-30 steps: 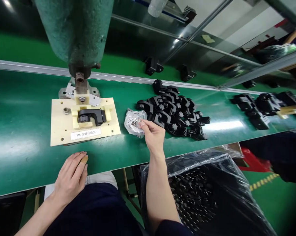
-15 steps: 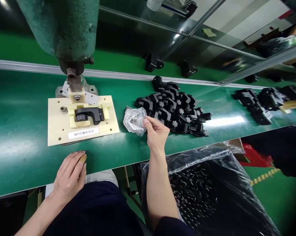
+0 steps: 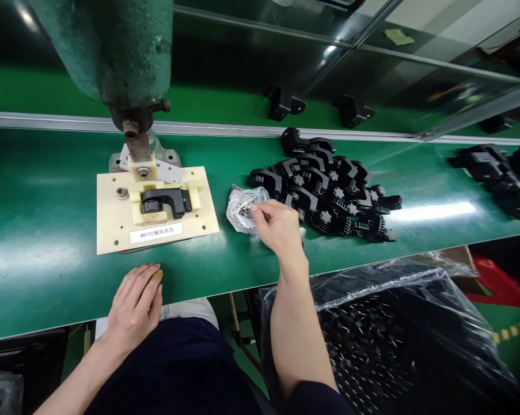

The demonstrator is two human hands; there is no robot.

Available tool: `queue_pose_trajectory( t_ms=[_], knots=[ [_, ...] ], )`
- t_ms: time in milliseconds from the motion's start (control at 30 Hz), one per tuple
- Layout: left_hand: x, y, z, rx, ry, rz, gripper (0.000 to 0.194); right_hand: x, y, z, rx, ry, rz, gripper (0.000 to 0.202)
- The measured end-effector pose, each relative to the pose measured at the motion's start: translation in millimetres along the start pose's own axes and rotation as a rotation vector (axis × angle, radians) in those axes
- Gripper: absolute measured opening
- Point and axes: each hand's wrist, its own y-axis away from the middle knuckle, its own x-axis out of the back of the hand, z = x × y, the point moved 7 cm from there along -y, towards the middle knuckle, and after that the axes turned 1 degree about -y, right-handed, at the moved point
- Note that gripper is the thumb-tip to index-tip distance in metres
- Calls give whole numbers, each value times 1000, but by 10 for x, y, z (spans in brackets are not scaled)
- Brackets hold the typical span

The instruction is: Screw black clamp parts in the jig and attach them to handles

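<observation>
My right hand (image 3: 281, 229) reaches to a small clear plastic bag (image 3: 238, 218) of tiny shiny metal pieces (image 3: 246, 211). Its thumb and index finger are pinched at the bag's opening; what is between them is too small to make out. My left hand (image 3: 136, 300) rests on the bench's front edge, fingers loosely bent and lying on the surface, with a tan covering (image 3: 157, 276) at one fingertip. Ahead of it, a black curved plastic part (image 3: 167, 202) sits in the yellowish nest of a cream fixture plate (image 3: 108, 230), below a green press (image 3: 113, 52).
Right of the bag lies a pile of black plastic parts (image 3: 315, 187), some with star-shaped knobs. Two black brackets (image 3: 284, 104) stand behind the metal rail. A plastic-lined bin (image 3: 450, 323) of small black pieces is below the bench (image 3: 234, 271). More black parts (image 3: 493, 173) lie far right.
My right fingertips have moved from the bag's right edge in over the metal pieces. The left hand stays on the bench. The whole view has shifted, with the scene sliding rightward.
</observation>
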Motion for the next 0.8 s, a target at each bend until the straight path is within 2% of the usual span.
queue_pose_trajectory(
  t_ms=[100,200,267,333,467,567,633,800],
  knots=[
    [6,-12,-16,31,28,-11,33,115,15,-44,-70,-183,87,18],
    [72,-67,-23,110,163,12,32,168,152,-66,-243,-534,152,11],
    [170,-142,9,158,263,72,31,53,308,-156,-363,-786,62,9],
    [279,-243,80,177,320,132,31,-145,512,-325,-464,-978,-91,7],
    [363,-449,222,159,335,162,35,-566,936,-679,-594,-1146,-312,8],
    [296,-504,252,129,301,140,39,-804,1128,-853,-596,-1174,-404,11],
    [239,-486,235,132,267,125,40,-888,1180,-908,-559,-1147,-429,13],
    [210,-414,165,219,269,129,41,-888,1188,-982,-436,-1127,-461,18]
  ],
)
